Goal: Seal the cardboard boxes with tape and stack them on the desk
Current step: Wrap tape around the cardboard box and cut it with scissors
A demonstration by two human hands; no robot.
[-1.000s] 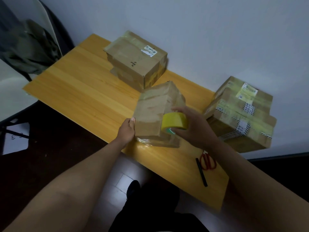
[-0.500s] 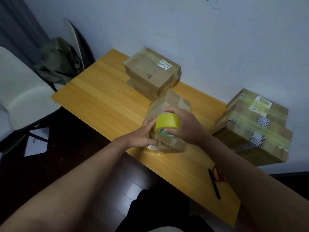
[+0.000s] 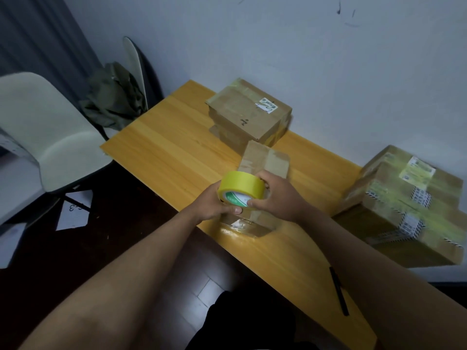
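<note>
Both hands are gripping the yellow tape roll (image 3: 241, 188) above the small box (image 3: 262, 168), which is standing near the desk's (image 3: 164, 147) front edge. The left hand (image 3: 212, 204) and right hand (image 3: 279, 195) are curling their fingers around the roll. Open desktop is lying to the left. A stacked pair of boxes (image 3: 249, 112) is sitting by the wall, and taped boxes (image 3: 404, 203) are sitting at right. Their contents cannot be seen. A pen (image 3: 340, 290) is lying near the front edge.

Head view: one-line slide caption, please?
Both hands, left and right, grip a yellow tape roll over a small brown cardboard box on the wooden desk.
</note>
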